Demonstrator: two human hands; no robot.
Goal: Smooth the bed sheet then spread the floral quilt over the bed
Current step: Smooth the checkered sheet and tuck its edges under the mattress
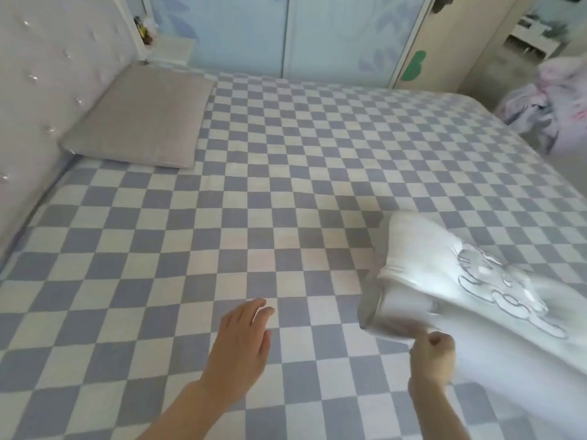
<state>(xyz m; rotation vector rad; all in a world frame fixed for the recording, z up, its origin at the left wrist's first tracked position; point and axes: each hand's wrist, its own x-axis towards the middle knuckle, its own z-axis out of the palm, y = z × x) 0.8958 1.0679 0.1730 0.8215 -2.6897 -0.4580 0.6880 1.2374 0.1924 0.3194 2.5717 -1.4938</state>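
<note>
- Here is the bed (pixel 476 128), filling nearly the whole view, its long side running from the near left off to the far right.
- The bed sheet (pixel 254 185) covers it, blue and white checks, lying flat and fairly smooth across the middle, with no big folds showing.
- On the left stands the padded headboard (pixel 41 68), pale with small shiny buttons, and the sheet meets its foot.
- Behind the bed, pale blue wardrobe doors (pixel 286 33) with a faint leaf print line the far wall.
- A white garment (pixel 444 281) with a grey cartoon outline drawn on it hangs blurred over the near right part of the sheet, bunched at its near end.
- A flat grey-pink pillow (pixel 143 119) lies on the sheet, leaning up against the headboard at the far left.
- The floral quilt (pixel 549 103) is off the bed, a crumpled pink and lilac heap just past the bed's far right corner, at the frame's edge.
- Left hand (pixel 244 341): fingers straight and held close together, palm down, low over the sheet near the front edge; touching or just above, I cannot tell.
- Right hand (pixel 432 354): fingers curled into a fist around the bunched end of the white garment, thumb on top, holding it up above the sheet.
</note>
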